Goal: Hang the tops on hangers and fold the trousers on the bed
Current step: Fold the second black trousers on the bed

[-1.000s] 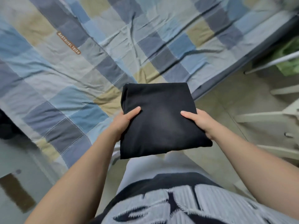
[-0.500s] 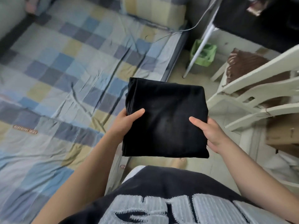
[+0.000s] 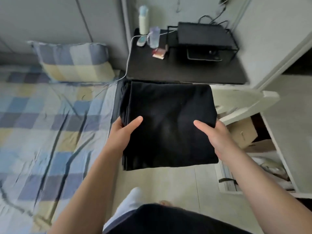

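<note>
Beside the bed (image 3: 42, 132), the black trousers (image 3: 168, 124), seemingly fully folded though blur hides detail, hang above the floor (image 3: 168, 183). The left hand (image 3: 121, 132) and right hand (image 3: 214, 134) each have a closed grip on a side edge, thumb on top. Folding looks done; setting down remains

One pair of folded black trousers (image 3: 168, 125), centre of frame. Two hands: left hand (image 3: 120, 134), right hand (image 3: 217, 134). One checked pillow (image 3: 72, 63), upper left. Two bottles, upper centre: tall pale bottle (image 3: 143, 21), clear bottle (image 3: 154, 38). One dark table (image 3: 168, 70). One cardboard box (image 3: 243, 132), right.
</note>
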A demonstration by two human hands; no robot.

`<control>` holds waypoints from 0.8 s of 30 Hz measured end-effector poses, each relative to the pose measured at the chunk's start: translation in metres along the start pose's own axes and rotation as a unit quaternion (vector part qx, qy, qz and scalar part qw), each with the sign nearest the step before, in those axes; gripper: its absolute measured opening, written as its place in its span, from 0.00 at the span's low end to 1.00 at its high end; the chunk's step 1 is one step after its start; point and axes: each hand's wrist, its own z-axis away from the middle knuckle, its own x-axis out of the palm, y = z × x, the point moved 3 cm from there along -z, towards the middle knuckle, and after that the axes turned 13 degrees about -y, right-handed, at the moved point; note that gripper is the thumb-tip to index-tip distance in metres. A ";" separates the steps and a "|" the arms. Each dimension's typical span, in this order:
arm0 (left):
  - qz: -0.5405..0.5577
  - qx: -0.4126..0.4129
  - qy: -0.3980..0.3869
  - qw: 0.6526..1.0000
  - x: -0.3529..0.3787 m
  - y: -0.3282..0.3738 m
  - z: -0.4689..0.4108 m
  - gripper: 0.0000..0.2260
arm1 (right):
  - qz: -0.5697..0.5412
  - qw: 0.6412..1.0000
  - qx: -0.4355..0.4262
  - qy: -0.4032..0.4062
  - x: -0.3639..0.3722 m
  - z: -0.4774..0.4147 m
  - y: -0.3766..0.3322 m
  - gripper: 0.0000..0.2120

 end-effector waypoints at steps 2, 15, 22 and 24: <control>-0.014 0.014 -0.030 0.999 0.022 0.019 -0.036 0.24 | -0.014 0.999 -0.006 0.045 -0.026 -0.009 -0.011 0.19; -0.082 0.036 -0.322 0.942 0.232 0.104 -0.251 0.16 | -0.093 0.935 -0.073 0.336 -0.183 -0.012 -0.060 0.19; -0.110 -0.024 -0.482 0.869 0.372 0.072 -0.272 0.19 | -0.148 0.852 -0.063 0.498 -0.239 0.061 -0.038 0.12; -0.122 -0.038 -0.520 0.845 0.409 0.060 -0.272 0.16 | -0.166 0.825 -0.062 0.537 -0.253 0.079 -0.026 0.11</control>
